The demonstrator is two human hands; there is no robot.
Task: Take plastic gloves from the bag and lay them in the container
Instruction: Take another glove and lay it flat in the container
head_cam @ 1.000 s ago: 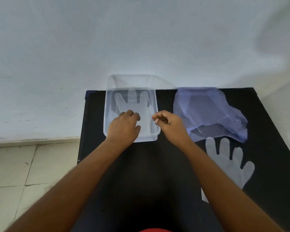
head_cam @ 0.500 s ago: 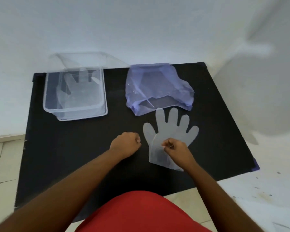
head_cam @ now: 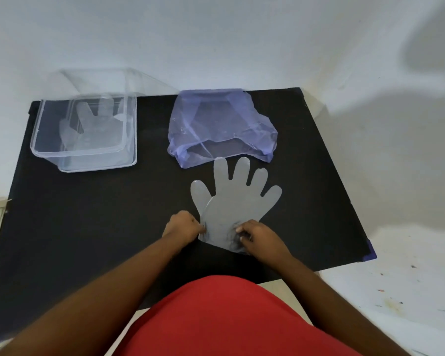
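A clear plastic glove (head_cam: 238, 199) lies flat on the black table (head_cam: 108, 217), fingers pointing away from me. My left hand (head_cam: 184, 226) pinches the left edge of its cuff. My right hand (head_cam: 258, 236) pinches the right side of the cuff. Just beyond the glove's fingertips sits a crumpled blue plastic bag (head_cam: 220, 124) with its mouth toward me. At the back left stands a clear container (head_cam: 49, 155) with a glove (head_cam: 93, 125) lying inside it.
A white wall rises directly behind the table. The table's right edge and near right corner (head_cam: 369, 253) drop off to a pale floor. The container's clear lid (head_cam: 100, 78) leans on the wall behind it. My red shirt fills the bottom.
Both hands left the container, where they had laid a glove, and came back to the near glove. They now grip its cuff on both sides.
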